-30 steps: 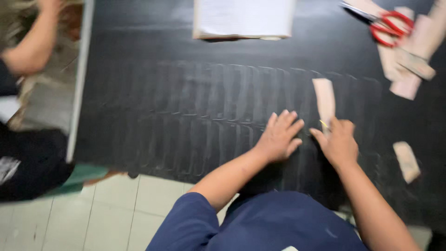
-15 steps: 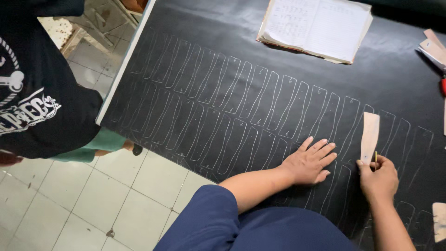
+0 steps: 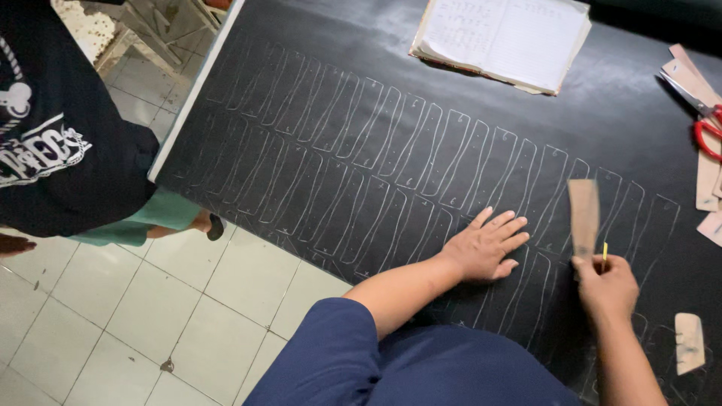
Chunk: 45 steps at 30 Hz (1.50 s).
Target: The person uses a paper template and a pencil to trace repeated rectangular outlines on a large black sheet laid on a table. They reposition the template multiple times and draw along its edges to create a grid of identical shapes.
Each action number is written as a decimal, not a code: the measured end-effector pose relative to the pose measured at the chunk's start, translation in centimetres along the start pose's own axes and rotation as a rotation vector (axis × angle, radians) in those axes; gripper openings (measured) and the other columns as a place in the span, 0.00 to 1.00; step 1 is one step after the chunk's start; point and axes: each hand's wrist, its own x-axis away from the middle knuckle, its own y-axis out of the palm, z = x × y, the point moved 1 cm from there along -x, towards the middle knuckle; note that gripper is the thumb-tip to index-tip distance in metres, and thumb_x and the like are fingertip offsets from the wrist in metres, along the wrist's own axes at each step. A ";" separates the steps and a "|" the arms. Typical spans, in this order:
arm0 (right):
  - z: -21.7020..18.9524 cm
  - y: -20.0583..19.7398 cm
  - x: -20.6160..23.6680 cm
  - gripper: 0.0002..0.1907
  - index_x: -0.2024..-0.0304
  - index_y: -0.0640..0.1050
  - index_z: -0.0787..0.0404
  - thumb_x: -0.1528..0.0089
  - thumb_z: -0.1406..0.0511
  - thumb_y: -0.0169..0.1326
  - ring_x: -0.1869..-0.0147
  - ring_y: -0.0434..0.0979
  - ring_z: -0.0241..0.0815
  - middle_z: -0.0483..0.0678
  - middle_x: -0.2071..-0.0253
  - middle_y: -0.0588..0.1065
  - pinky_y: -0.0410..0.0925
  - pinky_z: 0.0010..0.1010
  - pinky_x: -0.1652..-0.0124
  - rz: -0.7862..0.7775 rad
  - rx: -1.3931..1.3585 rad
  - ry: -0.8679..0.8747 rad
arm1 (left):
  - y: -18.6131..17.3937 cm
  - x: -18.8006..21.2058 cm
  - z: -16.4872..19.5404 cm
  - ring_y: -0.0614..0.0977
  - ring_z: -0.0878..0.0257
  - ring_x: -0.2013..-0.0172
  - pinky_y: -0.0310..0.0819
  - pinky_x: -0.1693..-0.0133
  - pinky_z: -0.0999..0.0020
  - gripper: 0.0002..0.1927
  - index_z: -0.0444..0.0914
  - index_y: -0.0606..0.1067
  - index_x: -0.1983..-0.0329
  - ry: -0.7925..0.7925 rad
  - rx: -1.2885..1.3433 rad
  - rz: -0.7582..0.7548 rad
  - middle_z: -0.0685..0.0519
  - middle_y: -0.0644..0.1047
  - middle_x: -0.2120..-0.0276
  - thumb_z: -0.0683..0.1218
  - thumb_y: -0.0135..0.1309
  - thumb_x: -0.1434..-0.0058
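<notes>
A black sheet [image 3: 391, 98] covers the table, marked with rows of chalk outlines of narrow tapered strips. My left hand [image 3: 485, 244] lies flat on it, fingers spread, over the lower row of outlines. My right hand [image 3: 609, 286] is closed on a tan cardboard template strip [image 3: 584, 214] that points away from me, and a small yellow marker tip [image 3: 604, 250] sticks up from the same fist. The template is lifted near the outlines at the right end of the rows.
An open notebook [image 3: 504, 37] lies at the far side. Red-handled scissors [image 3: 703, 120] and several tan templates [image 3: 707, 177] sit at the right edge; another small template [image 3: 689, 342] lies near me. A person in a black shirt [image 3: 60, 150] stands at the left on the tiled floor [image 3: 150, 316].
The view swung from the table's right side toward the left and steadied. My right hand with the template stays close to the same outlines; my left hand remains flat on the sheet.
</notes>
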 end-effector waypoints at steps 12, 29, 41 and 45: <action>5.3 -1.9 2.7 0.16 0.50 0.77 0.68 0.29 0.60 0.60 0.62 0.76 0.32 0.47 0.58 0.78 0.69 0.23 0.62 -0.087 -0.473 -0.010 | -0.5 0.4 0.5 0.56 0.58 0.25 0.43 0.25 0.50 0.33 0.47 0.65 0.29 -0.039 -0.013 0.034 0.55 0.59 0.26 0.61 0.50 0.35; 5.5 -1.8 3.4 0.23 0.45 0.77 0.65 0.35 0.56 0.63 0.53 0.80 0.40 0.48 0.56 0.81 0.70 0.32 0.49 -0.040 -0.107 -0.150 | -0.8 0.4 0.6 0.55 0.60 0.25 0.41 0.26 0.51 0.33 0.48 0.65 0.29 -0.058 -0.026 -0.001 0.56 0.58 0.26 0.62 0.49 0.36; 5.6 -2.0 2.9 0.25 0.44 0.77 0.64 0.35 0.54 0.62 0.52 0.81 0.43 0.48 0.55 0.81 0.69 0.36 0.48 -0.070 -0.024 -0.123 | -0.9 0.4 0.7 0.55 0.60 0.25 0.40 0.26 0.52 0.33 0.48 0.65 0.29 -0.059 -0.012 0.008 0.55 0.58 0.26 0.62 0.49 0.35; 5.9 -1.8 3.0 0.25 0.44 0.77 0.64 0.35 0.54 0.62 0.52 0.80 0.43 0.48 0.55 0.81 0.69 0.35 0.48 -0.053 -0.034 -0.144 | -0.9 0.4 0.7 0.54 0.60 0.25 0.39 0.25 0.52 0.33 0.48 0.64 0.29 -0.060 -0.015 -0.013 0.55 0.58 0.26 0.62 0.48 0.35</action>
